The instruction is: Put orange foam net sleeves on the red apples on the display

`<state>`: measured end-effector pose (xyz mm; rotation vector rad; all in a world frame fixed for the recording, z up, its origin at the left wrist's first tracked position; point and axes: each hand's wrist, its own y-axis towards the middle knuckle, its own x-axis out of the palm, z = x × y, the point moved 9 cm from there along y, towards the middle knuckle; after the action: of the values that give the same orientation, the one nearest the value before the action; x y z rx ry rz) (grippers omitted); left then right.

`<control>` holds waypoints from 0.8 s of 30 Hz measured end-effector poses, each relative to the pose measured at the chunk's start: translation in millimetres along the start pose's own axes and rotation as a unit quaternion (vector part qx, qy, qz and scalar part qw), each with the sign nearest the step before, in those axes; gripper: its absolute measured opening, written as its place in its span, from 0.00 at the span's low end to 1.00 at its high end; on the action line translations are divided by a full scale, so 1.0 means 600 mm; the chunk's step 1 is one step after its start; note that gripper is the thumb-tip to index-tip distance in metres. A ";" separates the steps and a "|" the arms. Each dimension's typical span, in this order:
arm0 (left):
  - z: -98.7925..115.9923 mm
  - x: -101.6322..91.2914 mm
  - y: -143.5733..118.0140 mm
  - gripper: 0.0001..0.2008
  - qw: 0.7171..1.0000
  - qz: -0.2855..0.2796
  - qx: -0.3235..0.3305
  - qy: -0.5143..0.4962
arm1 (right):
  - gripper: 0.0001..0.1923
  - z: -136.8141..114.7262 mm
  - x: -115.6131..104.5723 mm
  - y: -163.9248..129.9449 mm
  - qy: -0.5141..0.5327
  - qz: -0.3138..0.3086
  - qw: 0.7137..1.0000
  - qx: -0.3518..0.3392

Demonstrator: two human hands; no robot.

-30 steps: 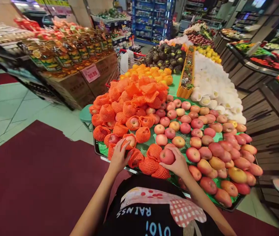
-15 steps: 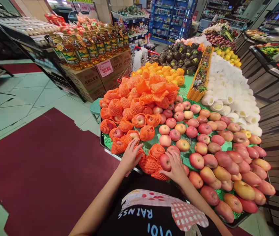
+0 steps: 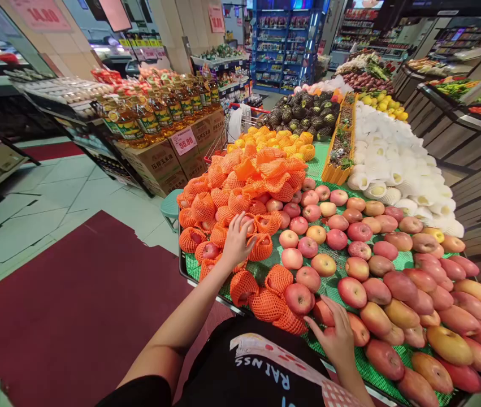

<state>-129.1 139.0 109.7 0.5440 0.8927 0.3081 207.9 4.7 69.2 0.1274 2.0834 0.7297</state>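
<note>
My left hand reaches over the orange-netted apples at the left of the stand. Its fingers are spread, resting on or just above a netted apple; contact is hard to make out. Close to the front edge, my right hand has its fingers apart and holds nothing. A bare red apple lies just left of its fingertips, beside several netted apples. Loose bare apples are spread over the green mesh mat between and beyond my hands.
Long reddish fruit is piled at the right, with white-netted fruit behind. Yellow fruit in orange nets and dark netted fruit lie further back. Oil bottles stand on boxes at the left, near a green stool.
My left hand has moved forward, deeper into the netted apples. My right hand has come off the bare red apple and shifted right, towards me. The camera view has tilted up somewhat.
</note>
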 end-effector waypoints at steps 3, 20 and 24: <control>-0.045 0.002 0.081 0.21 0.997 0.040 -0.046 -0.050 | 0.30 0.005 -0.009 -0.035 -0.041 0.052 0.997 0.039; -0.081 -0.131 0.016 0.13 0.942 0.290 -0.115 -0.124 | 0.20 -0.024 -0.071 -0.031 -0.083 0.192 0.971 0.112; -0.066 -0.055 -0.067 0.16 0.923 0.136 -0.196 -0.301 | 0.16 -0.020 -0.055 -0.020 0.001 0.142 0.984 0.106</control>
<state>-179.4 103.0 88.6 0.3525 0.1434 0.5237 220.0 -22.0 91.8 0.5525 2.1650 0.6712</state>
